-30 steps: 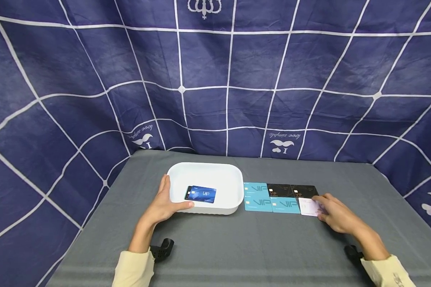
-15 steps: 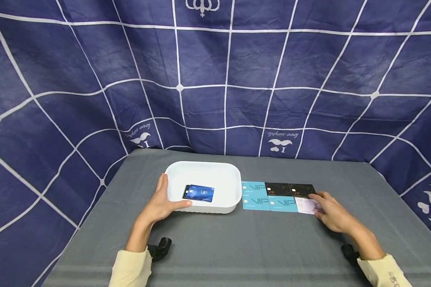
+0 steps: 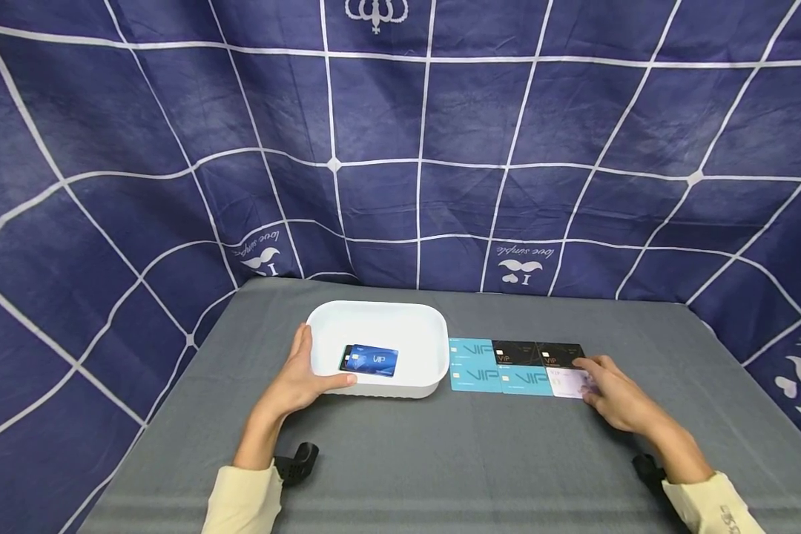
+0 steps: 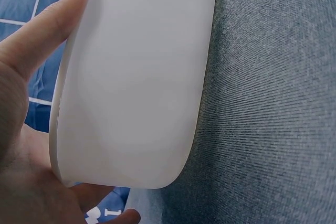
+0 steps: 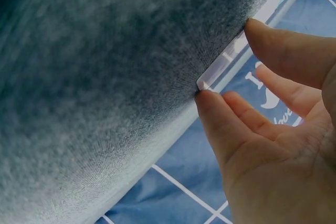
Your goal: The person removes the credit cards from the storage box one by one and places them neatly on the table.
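My left hand (image 3: pixel 297 378) holds a white plastic box (image 3: pixel 417 337) by its left end, thumb at the front rim. Up close in the left wrist view, the thumb lies at the rim of the box (image 4: pixel 131 77) and other fingers reach round its end. Inside the box lies a blue VIP card (image 3: pixel 374 360) over a darker card. My right hand (image 3: pixel 617 397) pinches a pale lilac card (image 3: pixel 564 382) at its right end, flat on the cloth. The right wrist view has thumb and a fingertip at the edges of that card (image 5: pixel 223 61).
Two black VIP cards (image 3: pixel 517 352) lie behind the front row, beside a light-blue card (image 3: pixel 470 348). Two more light-blue cards (image 3: pixel 526 380) fill the front row, left of the lilac one. Grey cloth (image 3: pixel 454 460) covers the table; a blue gridded curtain (image 3: pixel 387 200) hangs behind.
The lilac card has shifted slightly back, more in line with the light-blue card beside it, with my right hand following. My left hand keeps its hold on the box. The head view shifted a little.
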Tool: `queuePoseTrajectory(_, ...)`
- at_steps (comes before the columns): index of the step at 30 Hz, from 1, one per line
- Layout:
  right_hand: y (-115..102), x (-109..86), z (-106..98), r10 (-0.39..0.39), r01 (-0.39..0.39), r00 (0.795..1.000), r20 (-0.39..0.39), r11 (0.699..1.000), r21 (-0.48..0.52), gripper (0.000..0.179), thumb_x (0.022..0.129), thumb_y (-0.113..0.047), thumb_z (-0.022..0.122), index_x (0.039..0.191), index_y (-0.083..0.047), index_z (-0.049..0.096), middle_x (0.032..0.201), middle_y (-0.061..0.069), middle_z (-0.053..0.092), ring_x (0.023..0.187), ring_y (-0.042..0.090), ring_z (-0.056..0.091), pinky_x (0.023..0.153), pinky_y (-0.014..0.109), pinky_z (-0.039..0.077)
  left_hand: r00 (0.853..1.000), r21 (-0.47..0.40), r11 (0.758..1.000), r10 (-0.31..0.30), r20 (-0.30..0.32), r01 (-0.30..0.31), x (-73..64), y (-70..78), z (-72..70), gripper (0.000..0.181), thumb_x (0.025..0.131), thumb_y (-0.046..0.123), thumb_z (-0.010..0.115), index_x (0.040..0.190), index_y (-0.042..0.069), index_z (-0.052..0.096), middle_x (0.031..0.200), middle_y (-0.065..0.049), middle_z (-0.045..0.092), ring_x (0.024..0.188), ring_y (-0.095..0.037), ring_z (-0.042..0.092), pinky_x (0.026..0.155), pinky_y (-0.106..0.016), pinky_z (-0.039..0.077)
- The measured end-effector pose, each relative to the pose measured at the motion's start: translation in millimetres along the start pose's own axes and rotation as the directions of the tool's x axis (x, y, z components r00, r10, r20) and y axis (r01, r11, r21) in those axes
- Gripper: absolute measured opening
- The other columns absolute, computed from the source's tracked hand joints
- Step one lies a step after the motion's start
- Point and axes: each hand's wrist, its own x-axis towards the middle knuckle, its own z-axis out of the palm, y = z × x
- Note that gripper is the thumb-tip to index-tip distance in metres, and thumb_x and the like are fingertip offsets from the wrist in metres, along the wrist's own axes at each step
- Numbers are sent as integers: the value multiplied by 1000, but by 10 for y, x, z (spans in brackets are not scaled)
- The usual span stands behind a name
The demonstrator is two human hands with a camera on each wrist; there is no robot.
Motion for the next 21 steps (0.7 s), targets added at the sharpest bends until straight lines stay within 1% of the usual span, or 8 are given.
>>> queuePoseTrajectory(9,29,6,7,-13,13,1000,-21,1000,15,63,77,10,72,134,11,45,123,33,51,114,47,50,90,61,41,1000,-2,1000,-2,1,2,4,-9,2,132,72,34,89,153,-6,-8,161,-25,-10,147,-38,-3,117,-53,7)
queuePoseTrajectory(14,34,3,17,-29,29,999,-38,999,13,61,77,11,73,132,11,47,122,31,53,112,46,52,88,61,42,1000,-14,1000,11,-3,-11,2,-20,4,133,72,32,89,154,-6,-8,161,-24,-10,147,-38,-3,117,-53,8)
queuePoseTrajectory(17,34,15,8,-51,52,995,-86,999,9,59,76,9,73,130,11,50,119,30,55,108,44,54,86,59,43,1000,-8,1000,9,-4,-9,7,-17,7,133,72,33,89,154,-6,-8,161,-25,-10,147,-38,-3,116,-53,8)
queuePoseTrajectory(21,20,49,-12,-67,69,981,-182,998,3,53,77,6,74,126,10,54,113,26,60,100,38,59,81,55,44,1000,-5,1000,5,-2,-5,4,-10,3,133,72,33,89,154,-6,-8,161,-25,-11,147,-39,-3,116,-54,7)
